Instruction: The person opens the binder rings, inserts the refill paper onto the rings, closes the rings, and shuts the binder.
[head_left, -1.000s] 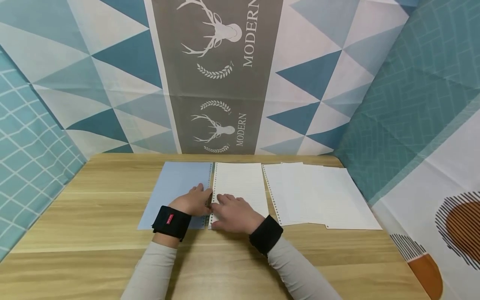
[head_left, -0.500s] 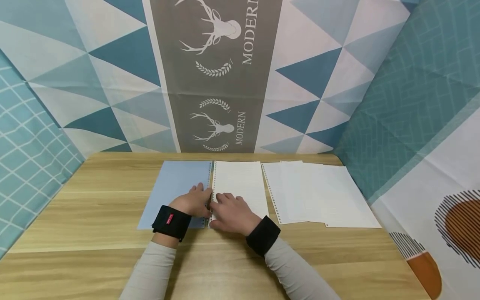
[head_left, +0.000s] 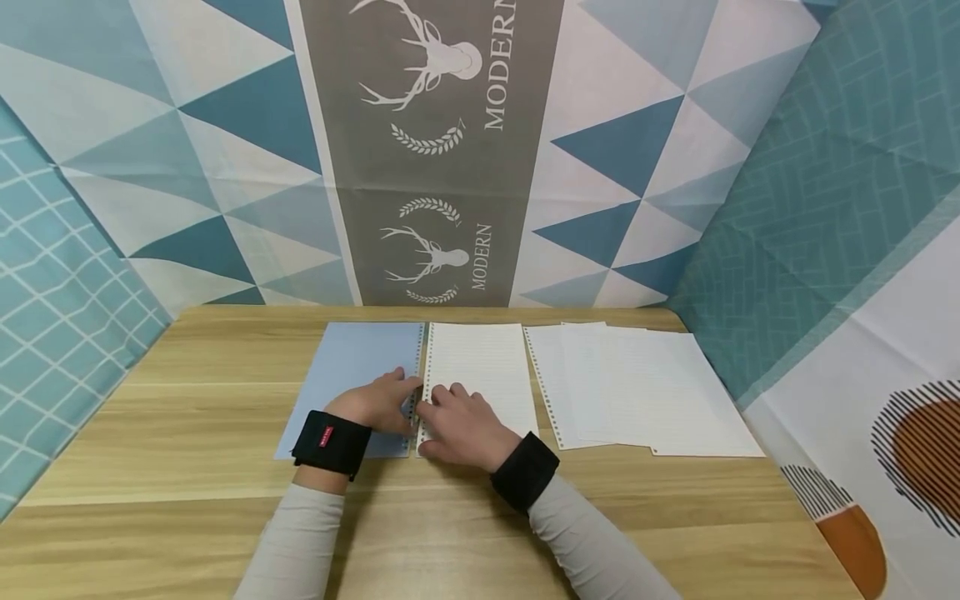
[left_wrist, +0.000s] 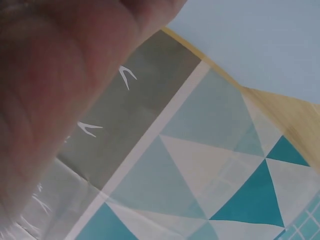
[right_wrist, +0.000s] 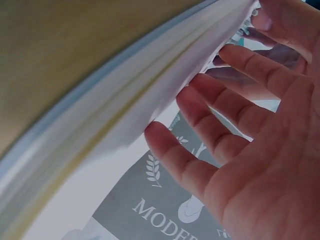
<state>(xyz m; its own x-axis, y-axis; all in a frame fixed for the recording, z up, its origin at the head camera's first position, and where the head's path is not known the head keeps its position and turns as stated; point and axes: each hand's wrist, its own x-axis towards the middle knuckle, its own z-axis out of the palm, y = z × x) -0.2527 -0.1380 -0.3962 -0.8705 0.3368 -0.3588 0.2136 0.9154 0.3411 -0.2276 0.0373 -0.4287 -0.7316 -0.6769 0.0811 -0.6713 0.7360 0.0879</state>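
Note:
A loose-leaf notebook lies spread on the table, with a blue cover sheet (head_left: 360,350) on the left and a stack of ruled white paper (head_left: 480,354) on the right, punched holes facing each other. My left hand (head_left: 375,406) lies over the blue sheet's right edge, thumb and forefinger spread apart at the row of holes. The right hand (head_left: 465,429) rests on the ruled stack, its fingertips by the left edge. In the right wrist view, slightly bent fingers (right_wrist: 215,120) touch the stack (right_wrist: 125,100) near clear binder rings (right_wrist: 242,30). Much of the left wrist view is a blurred palm (left_wrist: 55,90).
Further right, several overlapping punched white sheets (head_left: 660,392) lie loose on the wooden table (head_left: 187,417). A patterned cloth backdrop (head_left: 600,158) rises behind the table's far edge, and more cloth (head_left: 847,250) hangs along the right side.
My left hand has shifted slightly to the left, its thumb and forefinger drawing apart along the edge. The right hand stays nearly in place; the papers look unmoved.

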